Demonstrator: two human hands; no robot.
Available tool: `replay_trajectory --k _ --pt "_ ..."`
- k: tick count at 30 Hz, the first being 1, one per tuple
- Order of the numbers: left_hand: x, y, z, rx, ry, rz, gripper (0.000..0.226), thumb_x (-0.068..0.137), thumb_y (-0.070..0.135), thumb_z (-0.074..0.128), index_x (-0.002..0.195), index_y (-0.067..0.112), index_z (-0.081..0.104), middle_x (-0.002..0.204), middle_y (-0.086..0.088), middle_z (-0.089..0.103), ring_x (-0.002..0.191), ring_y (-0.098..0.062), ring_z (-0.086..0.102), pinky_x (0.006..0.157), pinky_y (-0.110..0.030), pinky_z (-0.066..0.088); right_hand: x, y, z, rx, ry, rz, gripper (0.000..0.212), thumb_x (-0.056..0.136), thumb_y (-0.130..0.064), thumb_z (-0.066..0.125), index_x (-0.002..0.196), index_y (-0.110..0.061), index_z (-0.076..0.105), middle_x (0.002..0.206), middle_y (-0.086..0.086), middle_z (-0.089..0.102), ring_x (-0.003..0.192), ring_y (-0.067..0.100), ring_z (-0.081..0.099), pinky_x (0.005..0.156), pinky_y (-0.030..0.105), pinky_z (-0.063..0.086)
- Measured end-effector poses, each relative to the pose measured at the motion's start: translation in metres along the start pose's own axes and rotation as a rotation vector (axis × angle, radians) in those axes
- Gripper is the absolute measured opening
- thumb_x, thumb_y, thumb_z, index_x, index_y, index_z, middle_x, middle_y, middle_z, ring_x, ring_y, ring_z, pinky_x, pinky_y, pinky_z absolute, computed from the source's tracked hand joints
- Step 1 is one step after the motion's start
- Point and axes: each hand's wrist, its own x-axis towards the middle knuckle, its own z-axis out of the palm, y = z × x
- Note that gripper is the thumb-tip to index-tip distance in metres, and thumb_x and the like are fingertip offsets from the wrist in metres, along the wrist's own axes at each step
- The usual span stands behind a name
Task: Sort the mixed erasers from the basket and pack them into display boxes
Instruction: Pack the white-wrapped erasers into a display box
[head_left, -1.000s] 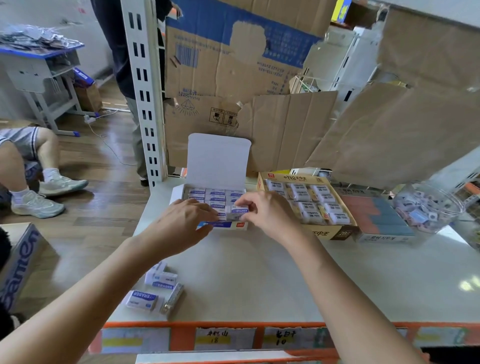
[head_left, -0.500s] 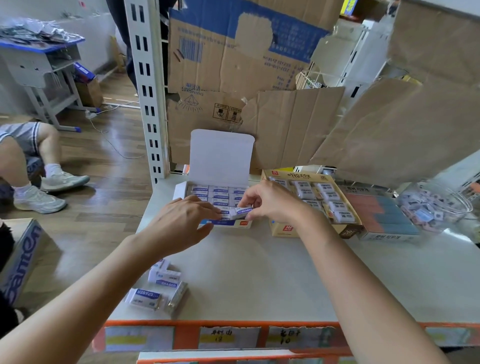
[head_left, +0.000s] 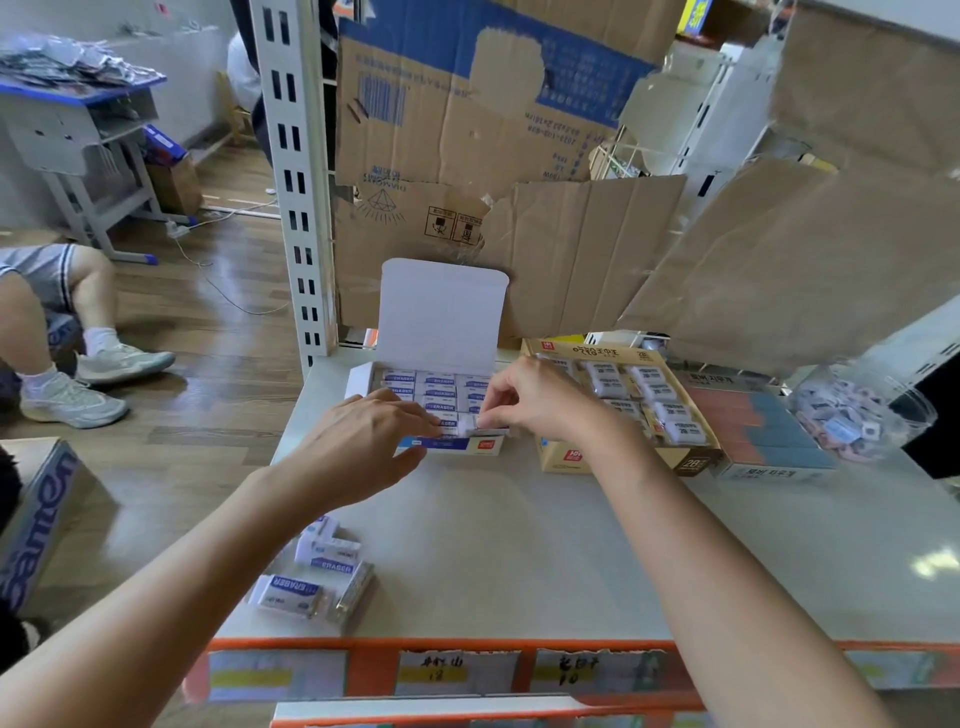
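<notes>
A white display box (head_left: 441, 312) with its lid up stands on the shelf, filled with rows of blue-and-white erasers (head_left: 439, 391). My right hand (head_left: 540, 402) pinches one white eraser (head_left: 470, 423) at the box's front row. My left hand (head_left: 363, 441) rests at the box's front left corner, fingers curled beside that same eraser; whether it grips it is hidden. Several loose blue-and-white erasers (head_left: 311, 577) lie near the shelf's front left edge.
A tan box of wrapped erasers (head_left: 566, 457) sits right of the white box, then a box of red and blue erasers (head_left: 769, 431) and a clear tub of small erasers (head_left: 857, 415). Cardboard sheets (head_left: 571, 249) stand behind. A seated person's legs (head_left: 62, 332) are at left.
Both hands have stayed at the box's front row. The eraser in my right hand has sunk lower into the row, and my view has tilted slightly.
</notes>
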Motion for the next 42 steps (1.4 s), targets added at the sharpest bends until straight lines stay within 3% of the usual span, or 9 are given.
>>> replay_trajectory --k 4,10,15,18,21,26,31,37,42 --pt "0.0 0.0 0.0 0.011 0.001 -0.003 0.039 0.093 0.035 0.049 0.132 0.033 0.048 0.133 0.016 0.051 0.123 -0.006 0.041 0.094 -0.02 0.039 0.002 0.0 -0.001 -0.026 -0.039 -0.009 0.011 0.081 -0.027 0.072 0.084 -0.017 0.072 0.072 -0.011 0.062 0.071 0.008 0.057 0.059 0.022 0.041" --pt "0.002 0.0 0.0 0.024 0.001 0.0 0.039 0.094 0.035 0.048 0.133 0.034 0.047 0.133 0.016 0.051 0.122 -0.007 0.042 0.089 -0.019 0.041 0.004 0.002 0.0 -0.03 -0.16 -0.018 0.022 0.088 -0.032 0.063 0.108 -0.024 0.07 0.097 -0.005 0.06 0.092 0.013 0.057 0.079 0.032 0.046" --pt "0.001 0.0 0.001 0.025 0.011 0.01 0.038 0.093 0.036 0.048 0.132 0.034 0.049 0.132 0.016 0.052 0.121 -0.007 0.042 0.088 -0.02 0.041 0.007 0.0 0.002 -0.042 -0.128 0.002 0.012 0.084 -0.031 0.069 0.087 -0.02 0.069 0.08 -0.008 0.061 0.077 0.01 0.056 0.061 0.023 0.04" --pt "0.002 0.0 0.001 0.024 0.011 0.016 0.039 0.093 0.036 0.05 0.131 0.032 0.05 0.131 0.015 0.053 0.12 -0.007 0.043 0.087 -0.019 0.042 0.009 0.001 0.003 -0.012 -0.1 0.027 0.015 0.08 -0.03 0.073 0.077 -0.017 0.067 0.073 -0.006 0.063 0.074 0.015 0.06 0.061 0.026 0.043" --pt "0.003 0.0 0.001 0.023 0.0 0.01 0.039 0.092 0.036 0.051 0.131 0.031 0.051 0.131 0.014 0.053 0.12 -0.008 0.044 0.086 -0.019 0.042 0.008 0.001 0.003 -0.012 -0.088 0.026 0.016 0.079 -0.029 0.074 0.078 -0.014 0.07 0.076 0.001 0.066 0.076 0.022 0.063 0.062 0.028 0.044" --pt "0.002 0.0 0.002 0.035 0.003 0.007 0.038 0.093 0.036 0.049 0.131 0.033 0.049 0.132 0.016 0.052 0.121 -0.007 0.042 0.083 -0.017 0.042 0.007 -0.003 0.001 -0.05 -0.118 0.029 0.016 0.085 -0.028 0.068 0.077 -0.014 0.067 0.077 -0.001 0.063 0.073 0.015 0.057 0.056 0.025 0.037" --pt "0.001 0.002 0.001 0.028 0.002 0.002 0.039 0.094 0.036 0.048 0.133 0.033 0.048 0.133 0.014 0.051 0.122 -0.008 0.042 0.082 -0.017 0.041 0.01 -0.006 0.0 -0.094 -0.133 0.043 0.017 0.085 -0.03 0.067 0.076 -0.015 0.065 0.086 0.003 0.067 0.083 0.018 0.061 0.063 0.028 0.043" --pt "0.002 0.002 -0.001 0.019 0.008 0.004 0.038 0.094 0.035 0.047 0.132 0.033 0.049 0.132 0.016 0.051 0.121 -0.007 0.041 0.082 -0.016 0.04 0.013 -0.006 0.001 -0.126 -0.136 0.048 0.025 0.088 -0.03 0.063 0.065 -0.02 0.059 0.068 -0.007 0.056 0.069 0.014 0.053 0.057 0.026 0.038" --pt "0.002 0.003 -0.002 0.003 0.026 0.02 0.036 0.094 0.037 0.048 0.13 0.034 0.051 0.129 0.016 0.053 0.117 -0.008 0.044 0.077 -0.014 0.035 0.011 -0.003 0.002 -0.125 -0.103 0.022 0.026 0.086 -0.034 0.065 0.077 -0.01 0.068 0.077 0.002 0.066 0.074 0.019 0.06 0.059 0.029 0.041"
